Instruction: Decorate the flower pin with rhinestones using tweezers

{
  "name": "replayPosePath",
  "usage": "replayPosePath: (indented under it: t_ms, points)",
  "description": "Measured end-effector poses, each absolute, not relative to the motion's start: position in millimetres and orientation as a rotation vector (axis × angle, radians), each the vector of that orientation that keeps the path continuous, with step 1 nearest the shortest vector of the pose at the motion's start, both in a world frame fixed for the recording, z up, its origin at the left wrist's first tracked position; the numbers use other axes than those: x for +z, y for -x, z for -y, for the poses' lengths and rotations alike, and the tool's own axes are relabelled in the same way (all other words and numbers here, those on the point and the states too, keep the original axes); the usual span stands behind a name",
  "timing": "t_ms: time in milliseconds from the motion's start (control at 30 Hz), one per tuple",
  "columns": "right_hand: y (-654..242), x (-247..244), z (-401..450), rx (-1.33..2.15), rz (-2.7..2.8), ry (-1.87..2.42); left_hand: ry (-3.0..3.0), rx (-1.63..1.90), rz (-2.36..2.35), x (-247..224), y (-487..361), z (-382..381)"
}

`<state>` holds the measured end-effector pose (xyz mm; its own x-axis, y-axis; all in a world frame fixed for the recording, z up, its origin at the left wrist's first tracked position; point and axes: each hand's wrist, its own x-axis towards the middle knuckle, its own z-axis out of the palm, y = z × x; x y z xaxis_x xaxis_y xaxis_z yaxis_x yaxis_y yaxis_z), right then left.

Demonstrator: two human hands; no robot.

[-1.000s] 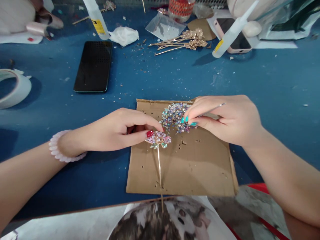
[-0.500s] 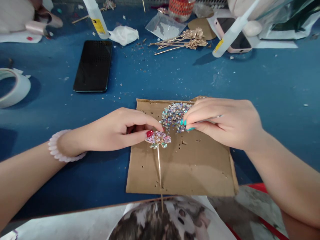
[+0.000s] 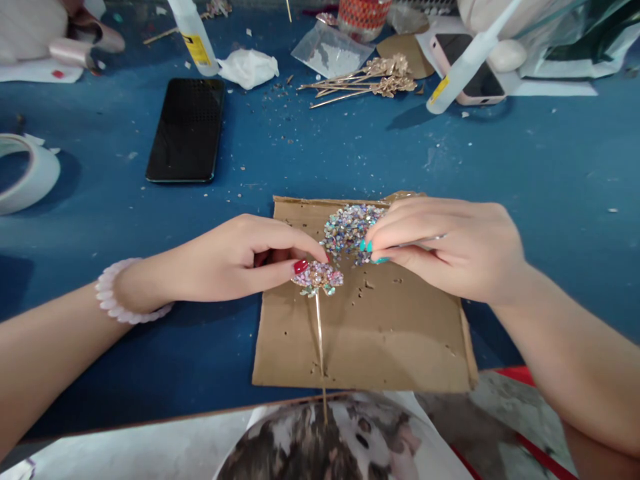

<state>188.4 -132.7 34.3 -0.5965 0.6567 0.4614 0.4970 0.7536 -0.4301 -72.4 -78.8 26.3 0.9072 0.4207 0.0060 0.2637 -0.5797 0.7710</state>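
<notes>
Between the thumb and fingers of my left hand [image 3: 250, 260] is the jewelled head of a hairpin [image 3: 319, 277], set with pink and pale green stones. Its thin gold stem points down past the near edge of a brown cardboard piece [image 3: 400, 333]. My right hand [image 3: 445, 247], with turquoise nails, is pinched around a thin metal tool [image 3: 433, 238]. The fingertips are at the right side of a pile of small shiny stones [image 3: 350, 227] on the cardboard. The tool's tip is hidden by the fingers.
A black phone [image 3: 187, 130] lies at the back left, with a roll of white tape [image 3: 47, 175] further left. Gold hairpins [image 3: 360, 83], a plastic bag [image 3: 330, 50], two glue bottles [image 3: 197, 47] and a pink phone [image 3: 480, 90] are along the back.
</notes>
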Motion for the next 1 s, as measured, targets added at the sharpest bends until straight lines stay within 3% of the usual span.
replayPosePath:
  t_ms: [1000]
  points:
    - [-188.3,33.3,132.1,0.35,2.325,0.885,-2.218,0.216,-0.494,26.3,73.6,79.1]
